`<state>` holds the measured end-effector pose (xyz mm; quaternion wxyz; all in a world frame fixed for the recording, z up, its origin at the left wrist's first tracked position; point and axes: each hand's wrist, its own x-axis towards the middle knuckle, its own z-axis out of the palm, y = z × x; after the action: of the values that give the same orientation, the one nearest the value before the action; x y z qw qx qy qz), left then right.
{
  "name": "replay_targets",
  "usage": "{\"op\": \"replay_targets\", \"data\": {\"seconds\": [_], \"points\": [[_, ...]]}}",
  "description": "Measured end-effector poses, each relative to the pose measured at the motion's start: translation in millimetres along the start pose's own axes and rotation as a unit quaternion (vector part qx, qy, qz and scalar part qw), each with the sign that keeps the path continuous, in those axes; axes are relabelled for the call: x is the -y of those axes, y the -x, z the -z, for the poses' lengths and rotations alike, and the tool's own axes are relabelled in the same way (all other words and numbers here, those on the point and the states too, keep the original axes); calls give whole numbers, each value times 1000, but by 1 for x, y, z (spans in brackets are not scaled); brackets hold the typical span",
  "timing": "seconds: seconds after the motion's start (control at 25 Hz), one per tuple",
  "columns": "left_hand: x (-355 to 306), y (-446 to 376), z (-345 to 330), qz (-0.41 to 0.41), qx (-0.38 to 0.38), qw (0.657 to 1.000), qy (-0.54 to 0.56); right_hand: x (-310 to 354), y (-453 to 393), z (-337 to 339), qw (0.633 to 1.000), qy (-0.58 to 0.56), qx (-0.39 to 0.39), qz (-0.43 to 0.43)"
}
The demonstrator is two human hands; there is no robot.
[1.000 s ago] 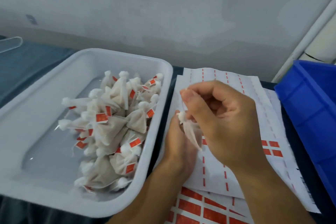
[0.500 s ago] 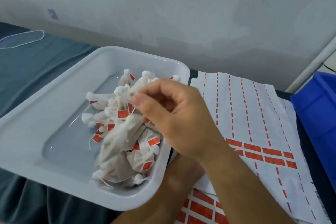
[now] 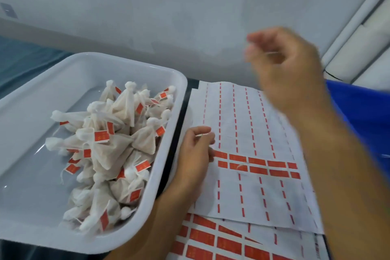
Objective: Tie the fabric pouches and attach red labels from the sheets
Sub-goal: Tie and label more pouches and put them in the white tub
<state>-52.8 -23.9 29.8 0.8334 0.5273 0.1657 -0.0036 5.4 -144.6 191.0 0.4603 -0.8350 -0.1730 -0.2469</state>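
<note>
Several tied fabric pouches [image 3: 118, 143], each with a red label, lie heaped in the white tray [image 3: 31, 112] on the left. To the tray's right lies a label sheet [image 3: 242, 196], white with a double row of red labels [image 3: 257, 161] across its middle. My left hand [image 3: 194, 154] rests on that sheet beside the tray rim, fingers loosely curled, fingertips at the left end of the red row, holding nothing. My right hand [image 3: 289, 74] is raised above the sheet's far right, blurred, fingers loosely curled and empty.
A second sheet [image 3: 211, 240] full of red labels pokes out beneath the first at the front. A blue bin [image 3: 363, 112] stands at the right edge, partly behind my right forearm. A pale wall runs close behind the tray and sheets.
My right hand carried the tied pouch over the tray, let it go, and has swung up and right toward the blue bin. My left hand now lies empty on the sheet.
</note>
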Motion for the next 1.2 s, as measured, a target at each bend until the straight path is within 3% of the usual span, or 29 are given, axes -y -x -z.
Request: {"op": "replay_targets", "data": {"seconds": [0.04,0.12,0.2,0.24,0.36,0.48,0.56,0.68,0.84,1.04,1.2], "points": [[4,1,2,-64,3,989,-137,-19,-17,26,998,38,-40,-26],[8,1,6,-179,-11,911,-371,-63,-41,81,985,107,-101,-92],[14,0,11,-242,-20,824,-512,-113,-51,138,961,179,-143,-155],[17,-2,13,-241,-8,798,-553,-142,-49,167,947,212,-153,-186],[18,-6,19,-203,46,765,-610,-238,-17,250,904,297,-90,-293],[17,-10,23,-190,93,741,-638,-278,42,281,831,377,58,-405],[14,-12,23,-183,116,732,-646,-274,73,276,800,375,140,-447],[13,-10,19,-166,125,740,-639,-268,86,259,811,320,191,-450],[18,-7,19,-161,71,763,-622,-260,81,232,844,315,187,-392],[15,-6,21,-182,71,769,-609,-250,66,214,872,289,155,-363],[18,-7,20,-175,59,772,-608,-250,57,202,852,313,188,-376]]}}
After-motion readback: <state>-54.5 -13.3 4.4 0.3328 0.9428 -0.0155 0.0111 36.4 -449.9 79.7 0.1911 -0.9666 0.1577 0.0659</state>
